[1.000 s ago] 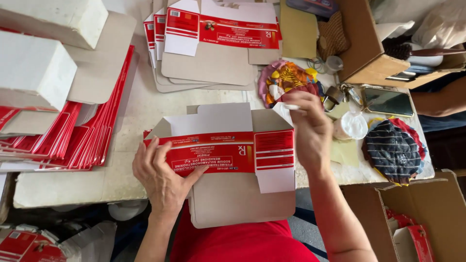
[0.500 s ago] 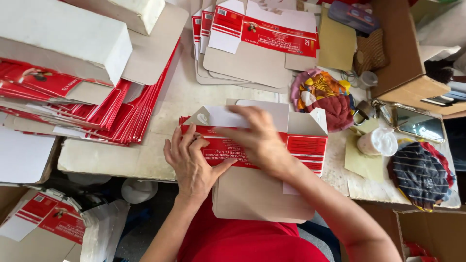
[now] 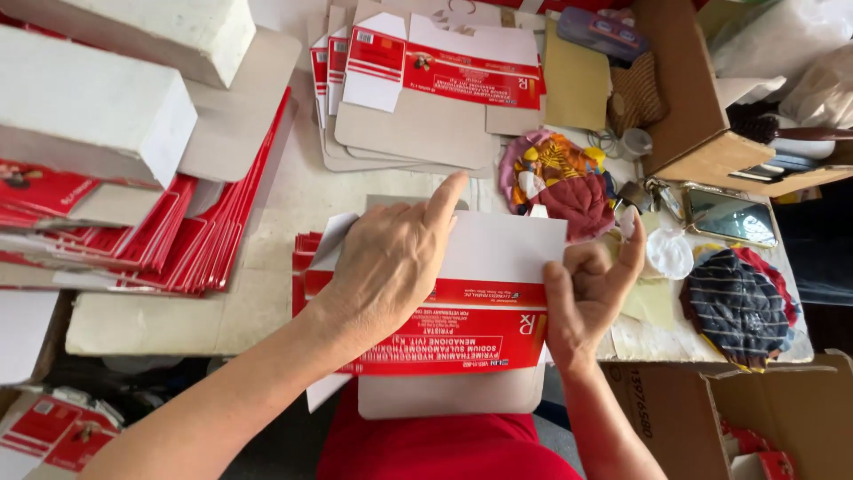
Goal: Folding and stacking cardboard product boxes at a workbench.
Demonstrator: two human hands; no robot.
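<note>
Nearest, the flat red-and-white printed cardboard carton blank (image 3: pixel 462 311) lay at the table's front edge, over the red-shirted lap. Spread flat, the left hand (image 3: pixel 391 258) pressed down on its white panel, while the right hand (image 3: pixel 591 293) pinched the blank's right edge between thumb and curled fingers. Uneven pressure could probably skew the fold or crease the panel. Beyond sat a colourful fabric pincushion (image 3: pixel 555 178), then a stack of unfolded carton blanks (image 3: pixel 418 98).
</note>
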